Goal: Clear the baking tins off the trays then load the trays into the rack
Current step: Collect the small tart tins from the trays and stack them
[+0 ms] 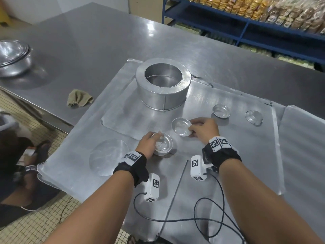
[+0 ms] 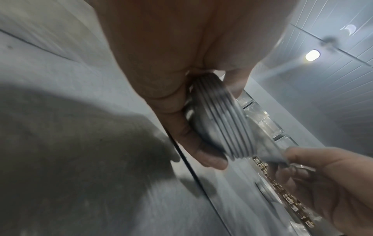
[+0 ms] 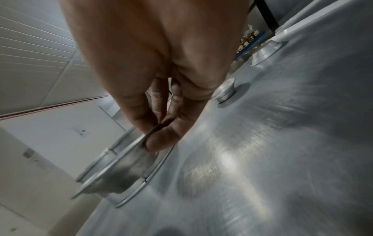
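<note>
My left hand [image 1: 149, 144] grips a stack of several small round tins [image 1: 162, 145] just above the front tray [image 1: 84, 173]; the left wrist view shows the nested rims of that stack [image 2: 222, 121] between thumb and fingers. To its right, my right hand [image 1: 202, 128] pinches the rim of a single small tin [image 1: 181, 126], tilted, close to the stack. The right wrist view shows thumb and finger on that tin [image 3: 125, 162]. Two more small tins [image 1: 221, 111] [image 1: 253, 117] lie on the upper tray [image 1: 237, 138]. A large round cake tin [image 1: 162, 83] stands at its far end.
A flat round disc [image 1: 109, 156] lies on the front tray at left. A cloth [image 1: 79, 98] and steel bowls [image 1: 14, 58] sit on the steel table [image 1: 88, 41]. Another tray [image 1: 306, 147] lies at right. Blue shelves [image 1: 246, 18] hold packaged goods. A seated person [image 1: 17, 164] is at lower left.
</note>
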Available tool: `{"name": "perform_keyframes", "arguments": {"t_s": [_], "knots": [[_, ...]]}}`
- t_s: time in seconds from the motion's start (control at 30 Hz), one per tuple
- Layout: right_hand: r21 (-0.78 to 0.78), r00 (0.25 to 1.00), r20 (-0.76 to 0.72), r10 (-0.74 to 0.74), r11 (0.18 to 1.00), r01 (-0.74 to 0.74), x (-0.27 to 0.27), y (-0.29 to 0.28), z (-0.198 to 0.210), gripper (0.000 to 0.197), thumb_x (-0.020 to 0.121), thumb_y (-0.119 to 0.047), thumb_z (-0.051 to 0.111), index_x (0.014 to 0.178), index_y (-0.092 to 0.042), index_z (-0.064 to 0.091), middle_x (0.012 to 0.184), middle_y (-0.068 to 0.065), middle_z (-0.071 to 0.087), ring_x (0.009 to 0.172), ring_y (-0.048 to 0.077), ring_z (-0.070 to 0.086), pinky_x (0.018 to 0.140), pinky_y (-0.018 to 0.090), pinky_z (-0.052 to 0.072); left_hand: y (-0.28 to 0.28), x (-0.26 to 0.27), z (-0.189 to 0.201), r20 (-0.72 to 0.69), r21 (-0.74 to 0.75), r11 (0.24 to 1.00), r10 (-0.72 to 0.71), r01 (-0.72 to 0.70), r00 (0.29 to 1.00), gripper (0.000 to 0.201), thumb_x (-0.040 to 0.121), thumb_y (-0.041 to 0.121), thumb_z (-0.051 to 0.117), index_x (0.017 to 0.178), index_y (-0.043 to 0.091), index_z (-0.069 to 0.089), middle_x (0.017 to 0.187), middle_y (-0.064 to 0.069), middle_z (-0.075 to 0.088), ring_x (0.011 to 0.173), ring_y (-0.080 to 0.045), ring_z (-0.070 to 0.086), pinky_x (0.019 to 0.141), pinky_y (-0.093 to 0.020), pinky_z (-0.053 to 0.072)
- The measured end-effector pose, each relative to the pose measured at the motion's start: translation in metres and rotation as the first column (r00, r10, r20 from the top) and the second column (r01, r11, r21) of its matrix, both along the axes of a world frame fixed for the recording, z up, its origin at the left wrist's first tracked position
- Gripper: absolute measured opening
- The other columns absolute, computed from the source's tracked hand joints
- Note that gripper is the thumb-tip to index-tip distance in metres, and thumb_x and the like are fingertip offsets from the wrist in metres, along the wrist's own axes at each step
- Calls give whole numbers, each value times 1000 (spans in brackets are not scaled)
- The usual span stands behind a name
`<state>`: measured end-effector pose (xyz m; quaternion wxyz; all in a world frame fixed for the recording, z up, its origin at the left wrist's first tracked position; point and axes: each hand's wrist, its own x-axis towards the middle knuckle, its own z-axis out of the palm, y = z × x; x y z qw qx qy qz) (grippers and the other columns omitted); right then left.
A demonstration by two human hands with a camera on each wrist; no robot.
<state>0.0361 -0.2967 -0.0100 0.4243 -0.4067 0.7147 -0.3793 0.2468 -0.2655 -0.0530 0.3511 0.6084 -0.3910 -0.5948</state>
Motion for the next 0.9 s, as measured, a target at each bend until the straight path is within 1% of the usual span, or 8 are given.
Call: {"name": "perform_keyframes", "arguments": {"t_s": [0.13, 0.33, 0.43, 0.5, 0.57, 0.63, 0.8, 0.9], "knots": [[-18, 990, -23, 142, 990, -143, 13, 19, 10, 25, 74, 10, 68, 88, -8, 77, 75, 15, 72, 56, 28, 71, 63, 36, 62, 11, 1, 4, 36, -26, 999, -32, 32, 999, 42, 94, 51, 54, 111, 15, 67, 109, -4, 70, 107, -23, 63, 103, -41, 45], [-26, 966, -86, 243, 969, -246, 27, 49, 18, 27, 72, 9, 69, 91, -7, 79, 70, 15, 73, 58, 32, 71, 64, 38, 63, 30, -3, 11, 32, -47, 998, -47, 49, 998, 69, 68, 75, 58, 105, 17, 68, 108, -5, 71, 104, -24, 66, 102, -46, 47], [-28, 957, -93, 275, 960, -279, 31, 64, 19, 26, 72, 8, 72, 91, -8, 79, 70, 12, 72, 62, 29, 73, 64, 39, 63, 41, -5, 13, 5, -42, 998, -38, 38, 999, 52, 82, 58, 65, 104, 11, 67, 107, -11, 71, 101, -29, 67, 90, -42, 54], [-23, 955, -102, 277, 959, -281, 33, 73, 18, 26, 72, 6, 73, 91, -10, 80, 68, 7, 71, 61, 24, 72, 64, 39, 64, 48, -7, 12, -35, -19, 999, -32, 31, 999, 46, 80, 49, 71, 103, 9, 66, 105, -15, 70, 96, -33, 68, 79, -45, 59], [-26, 957, -110, 268, 962, -273, 34, 82, 17, 23, 71, 3, 75, 88, -12, 80, 68, 7, 72, 63, 27, 72, 65, 40, 64, 54, -9, 9, -20, -27, 998, -51, 50, 999, 49, 67, 50, 73, 100, 14, 67, 101, -14, 72, 95, -34, 69, 87, -53, 56], [-31, 960, -125, 251, 966, -257, 32, 91, 16, 20, 71, 0, 77, 87, -12, 80, 71, 9, 74, 67, 30, 73, 66, 39, 64, 59, -11, 6, -1, -41, 996, -77, 76, 997, 43, 67, 43, 70, 98, 14, 67, 99, -12, 72, 96, -33, 68, 93, -52, 53], [-7, 940, -212, 268, 961, -276, 22, 105, 12, 19, 70, -7, 81, 88, -15, 81, 68, 0, 72, 58, 11, 64, 60, 23, 59, 70, -23, 2, 20, -56, 989, -139, 140, 990, 33, 76, 24, 64, 105, 9, 65, 106, -16, 69, 100, -33, 65, 94, -44, 49], [24, 937, -194, 291, 956, -292, 10, 107, 9, 18, 72, -8, 83, 89, -13, 80, 68, 6, 70, 53, 13, 60, 49, 16, 48, 70, -36, 1, 22, -37, 987, -155, 156, 988, 24, 69, 22, 60, 93, 19, 64, 100, -12, 69, 98, -33, 64, 93, -44, 50]]}}
